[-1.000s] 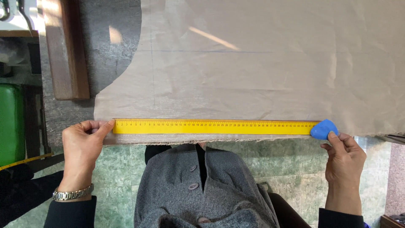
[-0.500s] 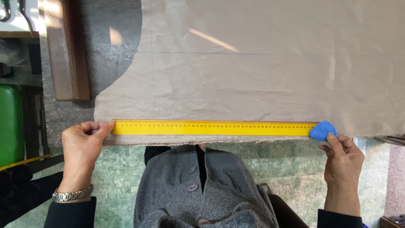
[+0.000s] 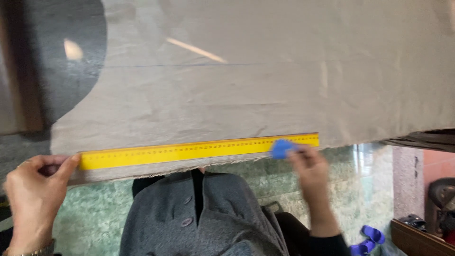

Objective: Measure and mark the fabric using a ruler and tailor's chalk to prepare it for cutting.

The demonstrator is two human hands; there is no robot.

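Note:
A long yellow ruler (image 3: 189, 150) lies along the near edge of a beige fabric sheet (image 3: 265, 80). My left hand (image 3: 35, 189) presses the ruler's left end with its thumb on the fabric edge. My right hand (image 3: 310, 170) pinches a blue piece of tailor's chalk (image 3: 282, 149), which touches the ruler's lower edge close to its right end. A faint blue line (image 3: 189, 65) runs across the fabric farther up.
The fabric covers a dark grey tabletop (image 3: 71, 57). Below the table edge are my grey buttoned coat (image 3: 199, 218) and a green marbled floor (image 3: 360, 189). A blue object (image 3: 365, 239) lies on the floor at the lower right, beside a wooden edge (image 3: 417, 239).
My right hand has slid the blue chalk leftwards along the ruler, away from its right tip. The view has shifted and tilted. My left hand still holds the ruler's left end.

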